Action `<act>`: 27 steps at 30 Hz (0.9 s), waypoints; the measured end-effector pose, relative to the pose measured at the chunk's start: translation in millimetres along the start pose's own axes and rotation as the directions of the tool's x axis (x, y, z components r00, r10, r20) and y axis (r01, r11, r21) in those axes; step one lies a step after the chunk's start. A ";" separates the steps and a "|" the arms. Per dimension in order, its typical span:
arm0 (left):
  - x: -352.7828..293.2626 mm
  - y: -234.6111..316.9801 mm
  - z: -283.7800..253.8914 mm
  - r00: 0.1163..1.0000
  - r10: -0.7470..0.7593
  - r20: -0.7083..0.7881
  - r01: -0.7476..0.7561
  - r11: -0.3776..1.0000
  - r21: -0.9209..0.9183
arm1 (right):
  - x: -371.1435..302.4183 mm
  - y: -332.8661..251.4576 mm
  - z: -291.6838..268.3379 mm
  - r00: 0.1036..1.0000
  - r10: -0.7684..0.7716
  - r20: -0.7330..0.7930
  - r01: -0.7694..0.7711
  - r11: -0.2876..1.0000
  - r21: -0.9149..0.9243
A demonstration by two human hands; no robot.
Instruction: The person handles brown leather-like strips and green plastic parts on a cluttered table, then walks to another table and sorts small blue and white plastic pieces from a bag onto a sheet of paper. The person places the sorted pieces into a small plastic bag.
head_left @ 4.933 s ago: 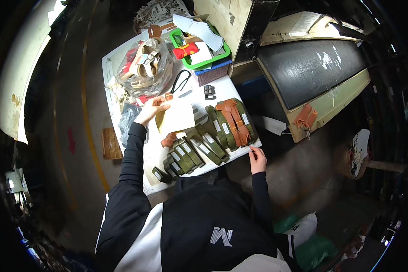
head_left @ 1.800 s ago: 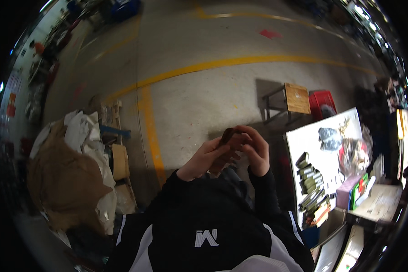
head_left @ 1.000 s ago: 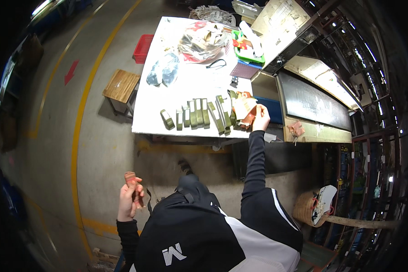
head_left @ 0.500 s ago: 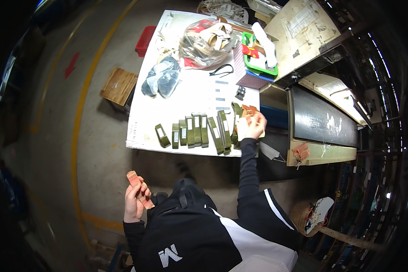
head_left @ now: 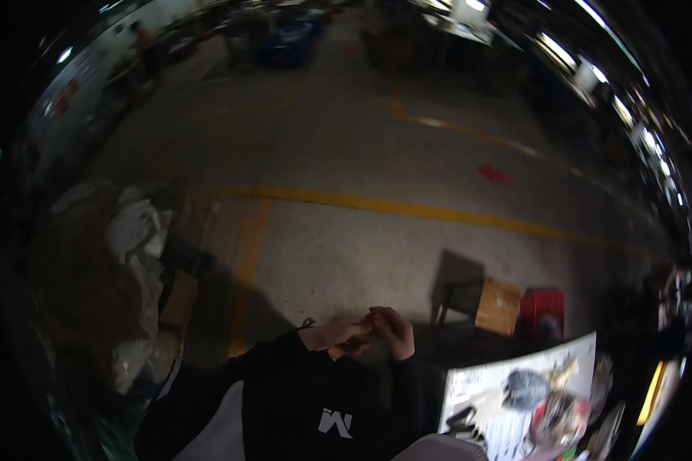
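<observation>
Hands (head_left: 394, 333) now together, right one away from white table (head_left: 478, 386)

One left hand (head_left: 334, 335) and one right hand (head_left: 397, 335) are making a pair before me; one wooden-topped stool (head_left: 498, 306) and one red plastic basket (head_left: 542, 302) are standing by, and one red painted arrow (head_left: 494, 174) is showing plainly. One white table (head_left: 480, 386) is carrying two plastic bags (head_left: 524, 389), its dark pieces (head_left: 463, 421) blurring past counting.

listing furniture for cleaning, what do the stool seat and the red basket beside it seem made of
Stool seat: probably wood with a dull finish, going by its mottled yellow-brown surface. Red basket: likely plastic, judging by its even, saturated colour; blur and shade leave its finish open.
</observation>
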State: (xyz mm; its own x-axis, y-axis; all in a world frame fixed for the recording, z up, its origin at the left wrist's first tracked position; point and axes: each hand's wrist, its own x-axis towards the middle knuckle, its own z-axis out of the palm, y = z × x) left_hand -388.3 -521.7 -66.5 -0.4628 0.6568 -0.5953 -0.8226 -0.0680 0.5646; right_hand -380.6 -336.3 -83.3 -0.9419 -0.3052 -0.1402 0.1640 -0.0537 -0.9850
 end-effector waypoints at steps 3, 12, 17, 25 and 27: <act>-38.4 76.8 -90.2 0.980 0.097 0.173 -0.115 0.989 0.097 | 114.0 -10.7 49.9 0.993 -0.033 0.115 0.033 0.999 -0.002; -25.5 222.6 -270.4 0.860 0.495 -0.121 -0.427 0.829 0.361 | 382.4 -19.9 126.1 0.973 -0.157 0.171 0.167 0.985 -0.041; -13.9 316.8 -395.4 0.732 0.636 -0.246 -0.606 0.772 0.193 | 578.1 -56.1 190.9 0.875 -0.138 0.464 0.210 0.972 -0.105; -126.1 401.7 -559.5 0.032 0.359 -0.933 -0.933 0.345 0.101 | 815.1 -105.1 462.1 0.461 0.014 0.887 0.135 0.987 -0.086; -150.7 384.4 -613.9 -0.025 0.063 -0.998 -0.955 0.295 0.043 | 858.3 -88.7 524.2 0.350 0.054 0.935 0.138 0.985 -0.108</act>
State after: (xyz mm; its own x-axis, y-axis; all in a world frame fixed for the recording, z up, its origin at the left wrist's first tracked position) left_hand -837.6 -1107.8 -110.7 -0.3698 -0.7700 -0.5199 0.2135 -0.6150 0.7591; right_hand -1050.0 -1091.9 -63.5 -0.0466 -0.9989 -0.0077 -0.0001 0.0077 -1.0000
